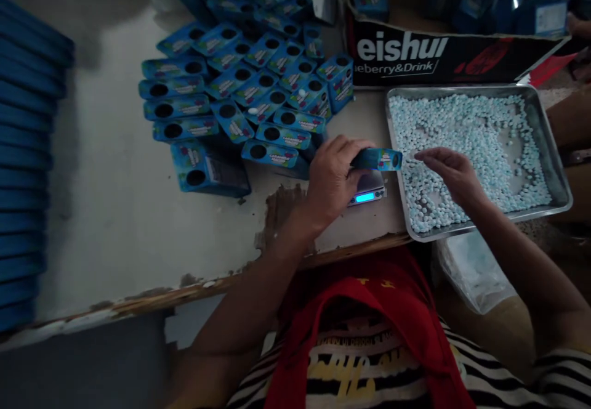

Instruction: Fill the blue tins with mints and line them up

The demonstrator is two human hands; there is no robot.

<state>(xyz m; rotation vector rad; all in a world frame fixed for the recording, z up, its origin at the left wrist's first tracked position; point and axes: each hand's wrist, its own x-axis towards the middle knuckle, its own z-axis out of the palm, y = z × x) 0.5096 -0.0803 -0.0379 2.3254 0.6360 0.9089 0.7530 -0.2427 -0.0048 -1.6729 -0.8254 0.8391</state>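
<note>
My left hand (329, 178) is closed around a small blue candy box (386, 159), tilted on its side with its printed end towards the tray. Under it is a small digital scale (372, 181) with a lit blue display, partly covered by the hand and box. My right hand (455, 172) hovers over the left part of a metal tray (562, 196), just right of the box's end. Its fingers are pressed together, and whatever they hold is too small to make out. Pale blue and white candy tablets (466, 129) cover most of the tray.
Many similar blue boxes (231, 76) with dark round openings stand clustered left of the scale. A row of blue boxes (28, 169) lines the far left. Behind the tray is a black printed carton (457, 58) with blue boxes inside. The table's front edge (152, 301) is chipped.
</note>
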